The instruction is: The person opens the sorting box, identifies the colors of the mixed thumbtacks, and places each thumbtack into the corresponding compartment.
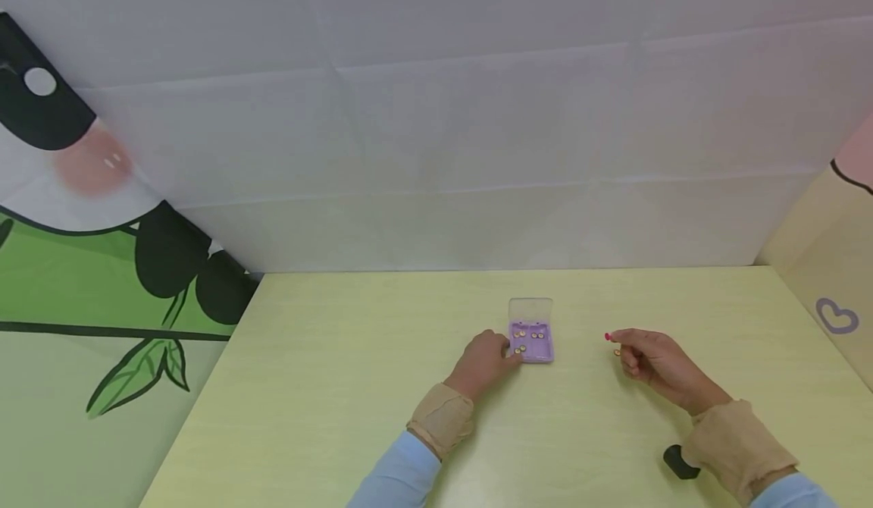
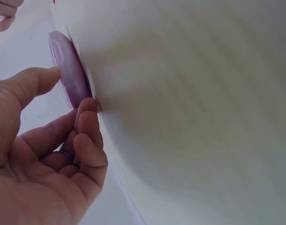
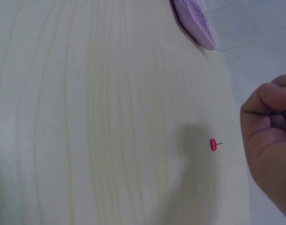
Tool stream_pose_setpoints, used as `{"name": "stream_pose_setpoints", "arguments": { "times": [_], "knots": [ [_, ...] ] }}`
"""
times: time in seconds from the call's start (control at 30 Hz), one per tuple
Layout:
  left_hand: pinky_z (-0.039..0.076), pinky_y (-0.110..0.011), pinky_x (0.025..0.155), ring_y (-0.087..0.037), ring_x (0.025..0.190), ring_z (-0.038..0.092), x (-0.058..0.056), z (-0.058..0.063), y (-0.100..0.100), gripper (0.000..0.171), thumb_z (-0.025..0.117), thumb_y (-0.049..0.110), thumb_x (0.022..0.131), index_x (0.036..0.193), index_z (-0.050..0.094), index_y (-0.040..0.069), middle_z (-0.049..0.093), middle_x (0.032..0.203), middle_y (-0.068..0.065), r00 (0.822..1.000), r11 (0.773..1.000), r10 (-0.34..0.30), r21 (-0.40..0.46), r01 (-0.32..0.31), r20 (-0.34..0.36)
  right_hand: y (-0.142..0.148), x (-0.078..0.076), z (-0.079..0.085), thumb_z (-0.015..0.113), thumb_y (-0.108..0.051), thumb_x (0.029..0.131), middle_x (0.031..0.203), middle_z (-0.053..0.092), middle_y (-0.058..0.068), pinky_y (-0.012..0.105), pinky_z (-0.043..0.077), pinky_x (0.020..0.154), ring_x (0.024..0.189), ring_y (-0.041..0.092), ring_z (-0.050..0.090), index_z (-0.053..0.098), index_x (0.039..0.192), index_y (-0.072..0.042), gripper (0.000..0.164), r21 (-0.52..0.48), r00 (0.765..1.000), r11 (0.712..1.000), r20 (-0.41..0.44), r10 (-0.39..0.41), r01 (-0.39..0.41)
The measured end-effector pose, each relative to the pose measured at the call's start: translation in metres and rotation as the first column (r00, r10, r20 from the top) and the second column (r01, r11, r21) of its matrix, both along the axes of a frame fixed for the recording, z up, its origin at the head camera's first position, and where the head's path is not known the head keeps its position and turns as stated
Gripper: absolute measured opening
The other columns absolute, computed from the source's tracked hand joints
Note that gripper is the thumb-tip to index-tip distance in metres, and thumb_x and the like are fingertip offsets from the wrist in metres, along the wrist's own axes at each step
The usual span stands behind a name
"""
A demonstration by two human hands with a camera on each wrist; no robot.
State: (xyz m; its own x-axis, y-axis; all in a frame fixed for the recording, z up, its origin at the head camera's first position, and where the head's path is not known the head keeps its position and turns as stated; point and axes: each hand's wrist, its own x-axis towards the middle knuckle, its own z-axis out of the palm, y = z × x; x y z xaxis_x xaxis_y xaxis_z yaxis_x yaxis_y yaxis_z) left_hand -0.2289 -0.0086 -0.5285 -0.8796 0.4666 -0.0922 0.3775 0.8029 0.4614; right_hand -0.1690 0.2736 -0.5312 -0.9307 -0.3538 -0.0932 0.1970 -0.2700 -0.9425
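A small purple plastic box with a clear lid raised at its far side lies on the table. Several small gold-coloured pieces sit in its compartments. My left hand holds the box's left side, thumb on its upper edge and fingertips near the tabletop. To the right of the box, my right hand pinches a thumbtack with a pink-red head, held above the table. Below that hand, another thumbtack lies on the tabletop with its pin pointing sideways.
The pale wood-grain table meets a white wall sheet at the back. Printed cartoon panels stand at the left and right, with a purple heart on the right one. A black block shows beside my right wrist.
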Motion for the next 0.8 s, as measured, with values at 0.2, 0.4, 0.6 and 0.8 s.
{"name": "stream_pose_setpoints", "arguments": {
  "times": [0.2, 0.4, 0.6, 0.8],
  "knots": [
    [0.028, -0.023, 0.052, -0.011, 0.059, 0.034, 0.001, 0.000, 0.000, 0.030, 0.066, 0.026, 0.087, 0.067, 0.059, 0.004, 0.037, 0.061, 0.002, 1.000, 1.000, 0.000, -0.004, 0.000, -0.011, -0.003, 0.000, -0.003, 0.035, -0.009, 0.103, 0.059, 0.056, -0.015, 0.034, 0.020, 0.057, 0.055, 0.005, 0.040, 0.071, 0.094, -0.020, 0.038, 0.040, 1.000, 0.999, -0.003, -0.007, 0.007],
    [0.026, -0.023, 0.052, -0.011, 0.059, 0.033, 0.002, -0.001, 0.000, 0.031, 0.066, 0.025, 0.086, 0.065, 0.056, 0.005, 0.035, 0.061, 0.002, 1.000, 1.000, 0.003, 0.005, -0.003, -0.007, -0.009, -0.002, -0.003, 0.039, -0.009, 0.102, 0.059, 0.055, -0.016, 0.027, 0.023, 0.054, 0.055, 0.002, 0.043, 0.071, 0.094, -0.021, 0.035, 0.089, 1.000, 0.996, 0.002, -0.031, 0.030],
    [0.026, -0.023, 0.052, -0.011, 0.059, 0.033, 0.002, 0.000, -0.001, 0.032, 0.066, 0.025, 0.086, 0.063, 0.053, 0.007, 0.035, 0.061, 0.002, 1.000, 1.000, 0.014, 0.009, -0.014, 0.002, -0.017, -0.004, -0.002, 0.046, -0.012, 0.100, 0.058, 0.054, -0.015, 0.017, 0.038, 0.053, 0.055, 0.002, 0.045, 0.070, 0.096, -0.016, 0.025, 0.168, 0.998, 0.984, 0.018, -0.061, 0.057],
    [0.027, -0.022, 0.052, -0.011, 0.059, 0.034, 0.001, 0.000, 0.000, 0.030, 0.066, 0.025, 0.086, 0.065, 0.057, 0.005, 0.037, 0.060, 0.002, 1.000, 1.000, 0.003, 0.001, -0.003, -0.015, -0.026, -0.007, -0.001, 0.049, -0.014, 0.098, 0.057, 0.052, -0.015, 0.018, 0.034, 0.051, 0.053, 0.002, 0.043, 0.070, 0.096, -0.012, 0.021, 0.236, 0.996, 0.968, 0.010, -0.087, 0.082]
  ]
}}
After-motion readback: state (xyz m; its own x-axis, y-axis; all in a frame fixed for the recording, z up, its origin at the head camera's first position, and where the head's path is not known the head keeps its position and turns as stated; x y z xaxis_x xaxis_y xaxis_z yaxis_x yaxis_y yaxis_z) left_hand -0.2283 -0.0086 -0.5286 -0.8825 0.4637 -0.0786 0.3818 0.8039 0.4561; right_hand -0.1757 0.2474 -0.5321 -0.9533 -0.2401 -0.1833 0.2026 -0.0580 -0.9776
